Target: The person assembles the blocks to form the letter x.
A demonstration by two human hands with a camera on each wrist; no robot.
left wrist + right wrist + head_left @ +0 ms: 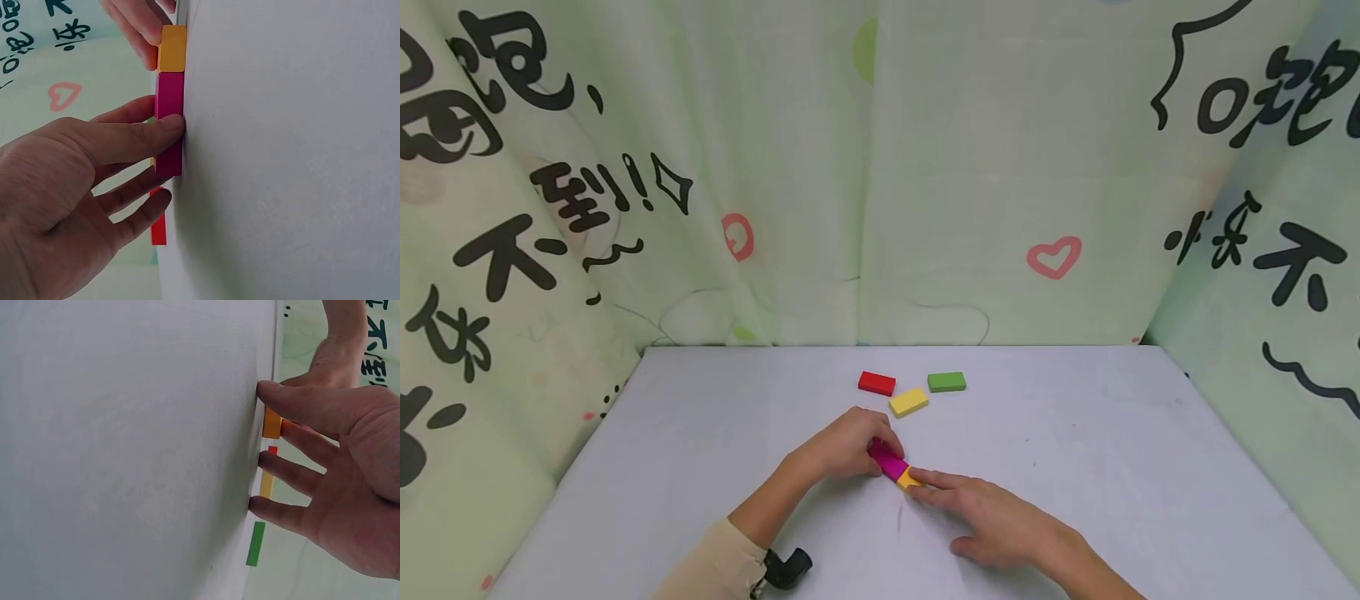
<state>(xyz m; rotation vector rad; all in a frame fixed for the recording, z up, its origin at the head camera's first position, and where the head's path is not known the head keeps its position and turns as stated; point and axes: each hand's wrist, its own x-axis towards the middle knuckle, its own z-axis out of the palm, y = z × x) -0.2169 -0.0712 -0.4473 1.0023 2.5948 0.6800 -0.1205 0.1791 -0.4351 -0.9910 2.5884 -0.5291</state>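
Observation:
My left hand (853, 446) pinches a magenta block (169, 94), its thumb laid on the near face and fingers behind. An orange block (173, 50) meets the magenta one end to end, forming a row that slants across the white table (1037, 492). At the row's right end my right hand (1000, 517) holds the orange block between thumb and index finger. Its other fingers spread away from the block in the right wrist view, tips close to the tabletop. Part of the magenta block is hidden under the left fingers.
Behind the hands lie a red block (877, 383), a yellow block (908, 402) and a green block (947, 382). A printed pale green curtain (970, 167) stands along the back and sides of the table. A black device (788, 569) is strapped at the left wrist.

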